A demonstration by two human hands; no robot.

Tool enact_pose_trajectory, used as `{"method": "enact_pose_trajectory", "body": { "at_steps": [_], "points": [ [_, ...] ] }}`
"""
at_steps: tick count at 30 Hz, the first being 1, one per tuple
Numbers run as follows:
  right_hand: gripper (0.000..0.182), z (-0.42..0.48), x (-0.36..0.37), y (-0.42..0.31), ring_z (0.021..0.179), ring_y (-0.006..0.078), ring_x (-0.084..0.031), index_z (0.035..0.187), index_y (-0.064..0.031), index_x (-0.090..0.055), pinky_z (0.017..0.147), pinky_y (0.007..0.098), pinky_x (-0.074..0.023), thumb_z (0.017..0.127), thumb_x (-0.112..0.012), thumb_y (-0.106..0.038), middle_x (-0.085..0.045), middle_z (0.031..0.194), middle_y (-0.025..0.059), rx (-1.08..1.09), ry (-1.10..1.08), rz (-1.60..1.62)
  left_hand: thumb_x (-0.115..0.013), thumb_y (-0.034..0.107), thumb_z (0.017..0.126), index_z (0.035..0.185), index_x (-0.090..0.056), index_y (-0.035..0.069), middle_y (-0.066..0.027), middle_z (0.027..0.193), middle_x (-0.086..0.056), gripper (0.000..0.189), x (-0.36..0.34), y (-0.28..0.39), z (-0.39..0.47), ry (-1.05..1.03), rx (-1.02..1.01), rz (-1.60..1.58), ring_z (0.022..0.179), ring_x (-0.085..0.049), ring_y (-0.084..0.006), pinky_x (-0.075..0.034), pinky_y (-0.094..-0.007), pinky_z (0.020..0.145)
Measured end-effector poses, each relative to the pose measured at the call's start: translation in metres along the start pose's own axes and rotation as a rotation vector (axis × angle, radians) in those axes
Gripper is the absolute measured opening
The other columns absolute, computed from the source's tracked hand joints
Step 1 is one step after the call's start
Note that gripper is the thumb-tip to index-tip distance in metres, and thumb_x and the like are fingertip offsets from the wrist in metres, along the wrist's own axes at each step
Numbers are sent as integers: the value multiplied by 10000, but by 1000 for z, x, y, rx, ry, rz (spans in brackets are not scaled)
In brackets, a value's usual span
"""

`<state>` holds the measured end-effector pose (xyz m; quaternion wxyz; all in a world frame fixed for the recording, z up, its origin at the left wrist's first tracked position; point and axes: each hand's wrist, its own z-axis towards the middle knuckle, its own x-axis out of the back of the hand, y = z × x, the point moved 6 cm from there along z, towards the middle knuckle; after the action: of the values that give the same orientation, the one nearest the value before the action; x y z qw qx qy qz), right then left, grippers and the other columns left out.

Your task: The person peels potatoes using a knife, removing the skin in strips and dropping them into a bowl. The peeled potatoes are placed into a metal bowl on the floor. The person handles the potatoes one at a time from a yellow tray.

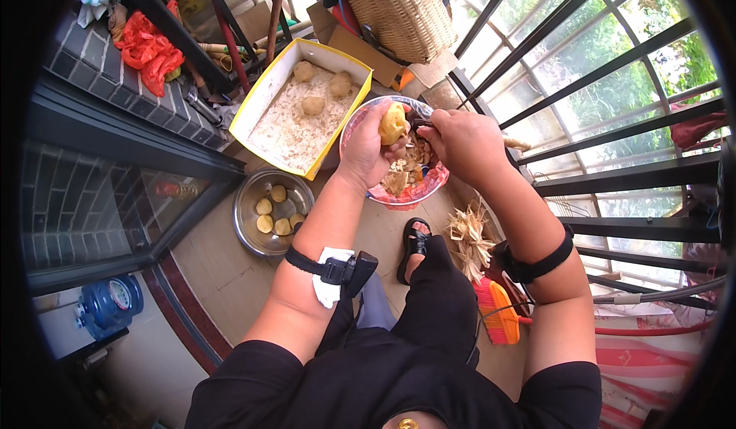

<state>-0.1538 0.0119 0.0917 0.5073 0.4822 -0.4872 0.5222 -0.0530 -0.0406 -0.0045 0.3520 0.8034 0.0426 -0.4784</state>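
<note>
My left hand (368, 147) holds a peeled yellow potato (393, 124) above a round bin lined with a red plastic bag (428, 190). Peelings and scraps (402, 173) lie inside the bin. To the right of the potato, my right hand (463, 141) grips a small dark tool, perhaps a peeler or knife, mostly hidden by the fingers. Unpeeled potatoes (313, 105) rest in a yellow-edged cardboard box (313, 170) at the upper left. Below that box, a steel basin (244, 236) contains several peeled potatoes (264, 223).
Metal railings and glass run along the right. A wicker basket (399, 12) stands beyond the bin. Dried husks (468, 239) and an orange-and-red broom (500, 311) lie right of my sandalled foot (413, 251). At the left are a dark door frame (138, 136) and a blue water bottle (112, 305).
</note>
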Motion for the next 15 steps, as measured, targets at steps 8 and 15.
{"method": "enact_pose_trajectory", "body": {
  "at_steps": [8,15],
  "points": [
    [334,7,6,-19,689,272,-648,798,-66,-591,583,389,-501,902,-538,-379,-638,719,106,-30,-9,29,-461,406,963,991,-589,88,12,727,-548,343,6,-2,1,48,-31,48,545,-408,-62,-316,-192,487],
    [332,9,4,-26,672,244,-655,803,-73,-593,551,372,-499,929,-488,-362,-638,698,82,-31,-17,-85,-465,370,971,1013,-567,81,13,719,-536,309,5,3,1,107,-124,88,539,-398,-56,-316,-192,490]
  ]
}}
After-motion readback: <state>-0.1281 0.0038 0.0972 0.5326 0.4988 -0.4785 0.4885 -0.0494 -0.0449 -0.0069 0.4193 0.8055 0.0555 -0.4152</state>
